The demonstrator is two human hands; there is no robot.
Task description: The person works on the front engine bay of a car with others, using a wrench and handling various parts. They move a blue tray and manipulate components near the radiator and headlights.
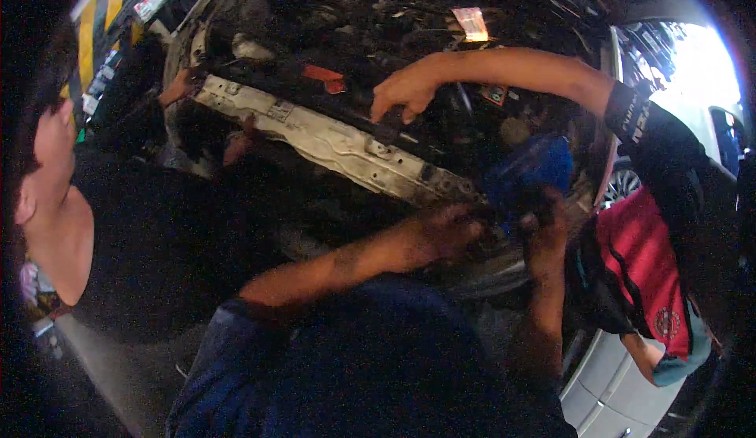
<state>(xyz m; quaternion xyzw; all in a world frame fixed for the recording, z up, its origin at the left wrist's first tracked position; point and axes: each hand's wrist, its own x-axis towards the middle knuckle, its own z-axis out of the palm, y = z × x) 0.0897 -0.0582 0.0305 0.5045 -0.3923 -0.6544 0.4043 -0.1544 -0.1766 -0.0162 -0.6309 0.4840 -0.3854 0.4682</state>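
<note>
My left hand (450, 231) is at the right end of a pale, worn metal crossbeam (339, 144) along the front of an open car engine bay. Its fingers are dark and blurred, so what they hold is unclear. My right hand (545, 221) is curled at the lower edge of a bright blue piece (543, 164) whose kind I cannot make out. From the right, another person's hand (408, 91) reaches over the bay with fingers pointing down behind the beam. A person in black on the left has one hand (183, 85) at the beam's left end.
In the bay lie a red piece (324, 77) and a lit orange-white label (471, 24). A co-worker's red and black garment (646, 269) is close on my right. Beyond are a silver panel (618, 387), a car wheel (622, 186) and yellow-black stripes (106, 12).
</note>
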